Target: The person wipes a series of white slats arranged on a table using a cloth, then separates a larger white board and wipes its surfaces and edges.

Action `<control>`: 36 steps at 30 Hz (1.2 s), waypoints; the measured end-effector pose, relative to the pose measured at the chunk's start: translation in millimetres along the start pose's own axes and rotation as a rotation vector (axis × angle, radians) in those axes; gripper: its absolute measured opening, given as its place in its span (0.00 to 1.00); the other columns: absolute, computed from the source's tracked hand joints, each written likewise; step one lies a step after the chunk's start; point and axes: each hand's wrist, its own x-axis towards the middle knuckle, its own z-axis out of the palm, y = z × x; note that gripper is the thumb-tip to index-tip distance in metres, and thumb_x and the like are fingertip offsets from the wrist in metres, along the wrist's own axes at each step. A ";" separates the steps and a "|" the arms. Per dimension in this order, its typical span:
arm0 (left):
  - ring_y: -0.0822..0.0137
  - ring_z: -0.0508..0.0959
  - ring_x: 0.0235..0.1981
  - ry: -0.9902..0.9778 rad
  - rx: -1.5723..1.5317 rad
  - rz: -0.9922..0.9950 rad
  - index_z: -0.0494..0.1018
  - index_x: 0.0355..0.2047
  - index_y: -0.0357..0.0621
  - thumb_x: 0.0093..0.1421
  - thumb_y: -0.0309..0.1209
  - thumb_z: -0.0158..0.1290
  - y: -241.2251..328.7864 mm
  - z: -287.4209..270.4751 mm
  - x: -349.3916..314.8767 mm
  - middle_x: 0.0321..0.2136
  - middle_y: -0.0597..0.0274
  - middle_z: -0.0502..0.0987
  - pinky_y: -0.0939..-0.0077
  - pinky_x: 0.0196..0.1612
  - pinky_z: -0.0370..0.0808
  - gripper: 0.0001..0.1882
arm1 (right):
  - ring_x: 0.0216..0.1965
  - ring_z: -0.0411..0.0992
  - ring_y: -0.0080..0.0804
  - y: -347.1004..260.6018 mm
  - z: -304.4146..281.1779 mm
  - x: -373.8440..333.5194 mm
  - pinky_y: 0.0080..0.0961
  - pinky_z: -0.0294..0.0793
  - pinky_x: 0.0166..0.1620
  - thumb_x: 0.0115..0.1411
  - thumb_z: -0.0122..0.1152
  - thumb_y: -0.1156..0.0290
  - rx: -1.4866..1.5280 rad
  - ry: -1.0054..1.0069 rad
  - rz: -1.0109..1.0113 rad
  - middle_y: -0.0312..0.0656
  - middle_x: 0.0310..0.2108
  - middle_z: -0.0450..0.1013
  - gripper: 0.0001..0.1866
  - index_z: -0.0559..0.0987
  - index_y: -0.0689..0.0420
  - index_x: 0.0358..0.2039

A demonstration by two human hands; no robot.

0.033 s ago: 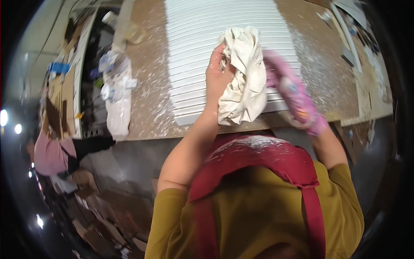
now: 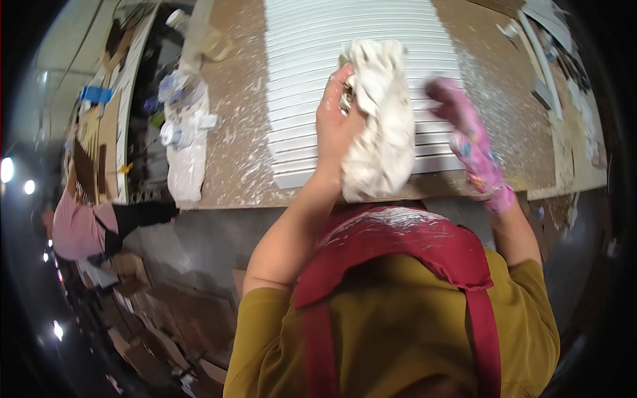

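My left hand (image 2: 335, 123) is bare and grips a crumpled white cloth (image 2: 381, 132), holding it up over the near edge of a white slatted panel (image 2: 298, 79). The panel lies flat on a brown workbench (image 2: 232, 152) speckled with white dust. My right hand (image 2: 468, 142), in a pink patterned glove, hovers just right of the cloth above the panel. It is blurred and nothing shows in it. My red apron and mustard shirt fill the lower part of the view.
A clear plastic bag with bottles (image 2: 184, 132) lies on the bench's left end. Narrow white strips and scraps (image 2: 544, 60) sit at the far right. Another person in a pink top (image 2: 76, 229) bends at the left. Cardboard pieces (image 2: 152, 318) litter the floor.
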 end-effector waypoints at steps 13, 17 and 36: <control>0.57 0.75 0.43 -0.063 1.904 0.525 0.75 0.40 0.43 0.48 0.35 0.55 -27.5 -168.9 -59.4 0.41 0.52 0.75 0.50 0.50 0.69 0.18 | 0.66 0.51 0.49 83.0 -2.3 -9.1 0.48 0.42 0.68 0.48 0.51 0.30 -1.255 -0.448 -0.181 0.51 0.62 0.59 0.49 0.65 0.58 0.60; 0.42 0.71 0.46 0.352 1.912 0.124 0.71 0.41 0.33 0.60 0.29 0.50 40.9 -264.3 -86.7 0.46 0.42 0.72 0.55 0.51 0.68 0.13 | 0.67 0.51 0.49 79.2 -0.4 -12.8 0.47 0.42 0.68 0.47 0.55 0.32 -1.234 -0.461 -0.173 0.50 0.62 0.59 0.49 0.65 0.58 0.60; 0.50 0.72 0.46 0.385 1.506 0.410 0.75 0.34 0.36 0.60 0.30 0.52 44.1 -155.1 -54.5 0.40 0.46 0.72 0.60 0.50 0.68 0.09 | 0.67 0.50 0.50 86.2 -0.8 -16.5 0.48 0.43 0.67 0.47 0.58 0.36 -1.238 -0.460 -0.160 0.52 0.62 0.58 0.48 0.65 0.58 0.60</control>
